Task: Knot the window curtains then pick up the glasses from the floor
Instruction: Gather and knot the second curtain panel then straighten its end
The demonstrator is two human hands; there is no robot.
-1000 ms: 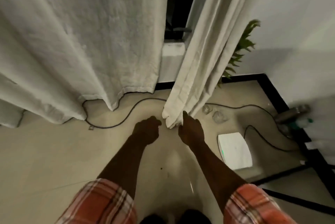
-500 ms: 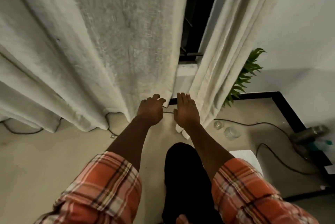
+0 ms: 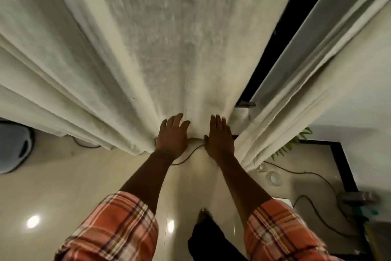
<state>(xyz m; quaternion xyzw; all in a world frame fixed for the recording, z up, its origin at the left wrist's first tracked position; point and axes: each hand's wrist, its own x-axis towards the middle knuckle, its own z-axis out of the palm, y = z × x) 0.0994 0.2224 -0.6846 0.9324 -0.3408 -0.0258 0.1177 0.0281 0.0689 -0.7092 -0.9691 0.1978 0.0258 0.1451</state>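
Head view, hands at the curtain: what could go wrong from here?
The left hand and right hand are open against the wide cream fabric curtain, no grip yet, so gathering may slip. The two clear drinking glasses on the floor sit by the hem of the narrower cream curtain; swung fabric or a foot might topple them.

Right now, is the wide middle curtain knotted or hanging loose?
Hanging loose. The curtain falls in straight folds with no knot; the left hand and right hand lie open by its hem.
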